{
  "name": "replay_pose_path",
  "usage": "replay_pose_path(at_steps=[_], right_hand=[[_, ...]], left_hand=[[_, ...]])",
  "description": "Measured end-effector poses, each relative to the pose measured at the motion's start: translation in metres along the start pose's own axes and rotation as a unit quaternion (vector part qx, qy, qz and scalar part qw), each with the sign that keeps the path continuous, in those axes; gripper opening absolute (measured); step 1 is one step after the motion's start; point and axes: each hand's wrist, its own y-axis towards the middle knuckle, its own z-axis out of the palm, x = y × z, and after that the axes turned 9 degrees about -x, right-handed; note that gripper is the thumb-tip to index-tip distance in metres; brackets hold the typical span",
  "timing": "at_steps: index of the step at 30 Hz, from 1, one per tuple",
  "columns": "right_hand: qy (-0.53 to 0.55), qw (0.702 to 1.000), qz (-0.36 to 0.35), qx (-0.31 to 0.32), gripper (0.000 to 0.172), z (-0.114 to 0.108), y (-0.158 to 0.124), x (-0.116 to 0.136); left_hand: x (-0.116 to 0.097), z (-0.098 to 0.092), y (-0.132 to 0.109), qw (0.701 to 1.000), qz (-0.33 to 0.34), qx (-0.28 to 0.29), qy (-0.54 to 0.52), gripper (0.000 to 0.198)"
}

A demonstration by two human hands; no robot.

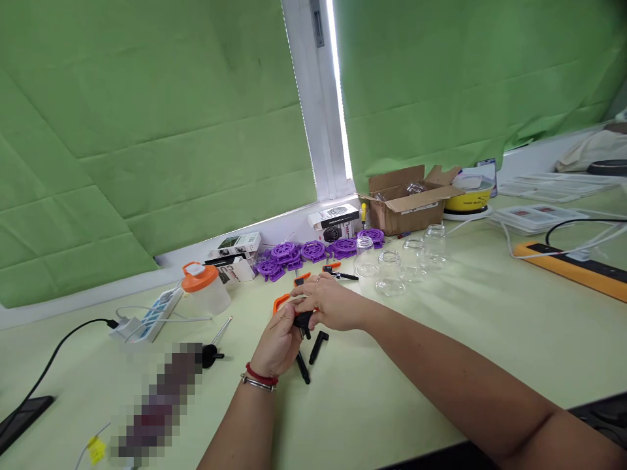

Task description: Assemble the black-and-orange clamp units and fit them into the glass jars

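Both hands come together over the table around a small black plastic part with a short stem pointing down. My left hand is closed on it from the left, thumb on top. From above and the right, my right hand grips the same part with bent fingers, which cover much of it. Just beyond the hands lie an orange handle piece and another orange-and-black piece. A black crank-shaped piece and a black rod rest on the table below the hands.
Several clear jars stand right of centre. Behind are purple round parts, printed boxes and an open carton. An orange-lidded jug and a power strip are left; an orange-and-black bar lies right.
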Motion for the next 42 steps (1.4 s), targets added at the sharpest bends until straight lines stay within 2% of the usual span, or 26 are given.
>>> replay_pose_path(at_steps=[3,5,7,9,11,13,14,17,20,22,24,26,29,31,33,36,42], right_hand=[[-0.041,0.998,-0.013,-0.054,0.013,0.002,-0.001,0.002],[-0.072,0.991,0.007,-0.11,0.009,0.005,-0.003,0.006],[-0.088,0.985,0.067,-0.136,0.018,0.01,-0.007,0.013],[-0.073,0.981,0.15,-0.097,0.025,0.02,-0.015,0.019],[-0.049,0.974,0.219,-0.012,0.027,0.033,-0.023,0.023],[-0.045,0.966,0.247,0.058,0.027,0.047,-0.029,0.025],[-0.047,0.965,0.249,0.072,0.027,0.053,-0.032,0.025],[-0.06,0.964,0.249,0.077,0.024,0.062,-0.035,0.023],[-0.071,0.963,0.25,0.075,0.012,0.06,-0.039,0.015],[-0.051,0.962,0.263,0.048,0.016,0.058,-0.045,0.005],[0.022,0.955,0.294,-0.004,0.02,0.056,-0.051,-0.007],[0.161,0.925,0.341,-0.052,0.022,0.055,-0.056,-0.018],[0.396,0.836,0.372,-0.079,0.022,0.054,-0.057,-0.025],[0.496,0.784,0.364,-0.082,0.021,0.055,-0.055,-0.024],[0.543,0.751,0.367,-0.075,0.022,0.055,-0.053,-0.02],[0.566,0.726,0.385,-0.064,0.024,0.054,-0.051,-0.011],[0.585,0.711,0.385,-0.061,0.019,0.051,-0.049,-0.001]], left_hand=[[0.002,-0.005,0.004,0.999,-0.046,0.025,0.01,0.028],[0.003,-0.012,0.01,0.999,-0.045,-0.023,-0.012,0.024],[0.003,-0.018,0.015,0.995,-0.041,-0.081,-0.042,0.02],[0.002,-0.022,0.02,0.989,-0.037,-0.127,-0.067,0.018],[0.001,-0.024,0.022,0.983,-0.034,-0.161,-0.086,0.017],[0.0,-0.024,0.023,0.977,-0.036,-0.184,-0.098,0.018],[-0.001,-0.023,0.023,0.975,-0.036,-0.192,-0.101,0.018],[-0.002,-0.019,0.022,0.972,-0.038,-0.206,-0.107,0.019],[-0.003,-0.015,0.02,0.969,-0.041,-0.215,-0.115,0.021],[-0.002,-0.014,0.02,0.967,-0.041,-0.221,-0.116,0.021],[-0.001,-0.013,0.019,0.969,-0.043,-0.217,-0.11,0.022],[0.0,-0.012,0.018,0.973,-0.046,-0.203,-0.101,0.022],[0.003,-0.01,0.015,0.979,-0.048,-0.173,-0.095,0.024],[0.005,-0.007,0.013,0.982,-0.045,-0.157,-0.099,0.024],[0.005,-0.004,0.011,0.983,-0.038,-0.147,-0.104,0.024],[0.006,0.0,0.009,0.984,-0.027,-0.142,-0.106,0.024],[0.007,0.001,0.008,0.985,-0.03,-0.138,-0.102,0.018]])
